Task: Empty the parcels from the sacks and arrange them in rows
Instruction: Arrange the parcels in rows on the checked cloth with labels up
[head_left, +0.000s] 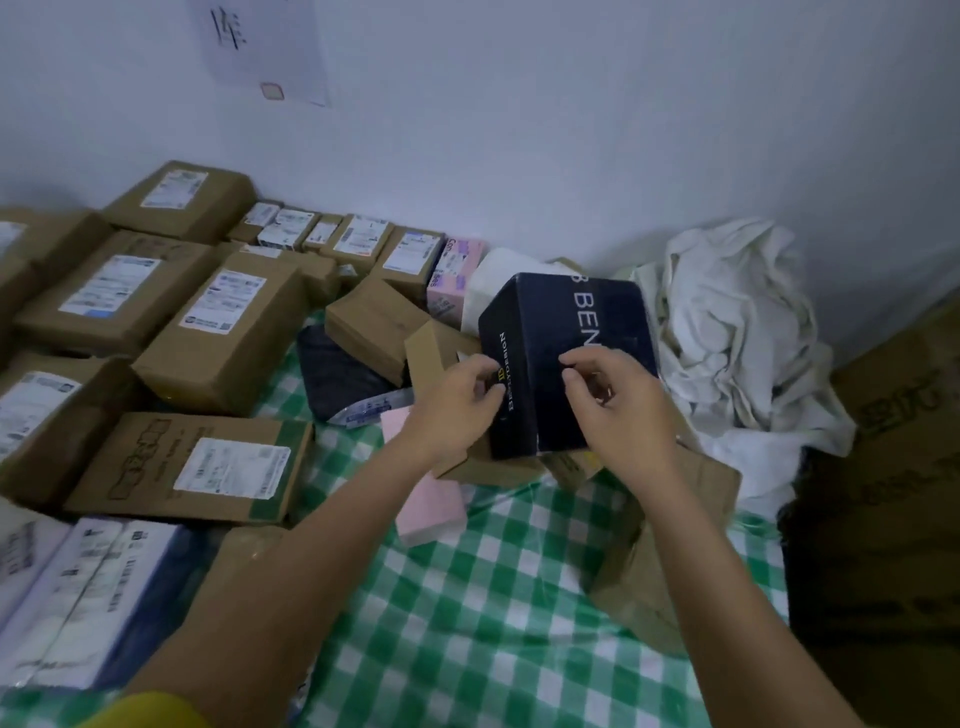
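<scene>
Dark navy box (566, 358) with white lettering, held tilted above the green-and-white checked cloth (467, 613), between both hands. Left hand (457, 410) grips the box's near left face, fingers curled against it; right hand (618, 410) holds the near right edge, thumb and forefinger pinched at the dark surface. Directly beneath the hands: a loose heap of brown cardboard parcels (374, 327), a flat pink parcel (431, 509) under the left wrist, and a dark plastic mailer (337, 374) just left of the left hand. Beyond the box, a pink printed carton (457, 275) stands close to the wall. Well left of the left hand, labelled brown boxes (223, 322) lie side by side in rows reaching back to the wall; nearer the left forearm, pale wrapped packets (88, 597) lie at the cloth's edge. Right of the right hand, a crumpled white sack (737, 332) is heaped in the corner; a large brown carton (893, 467) lies beyond it.
</scene>
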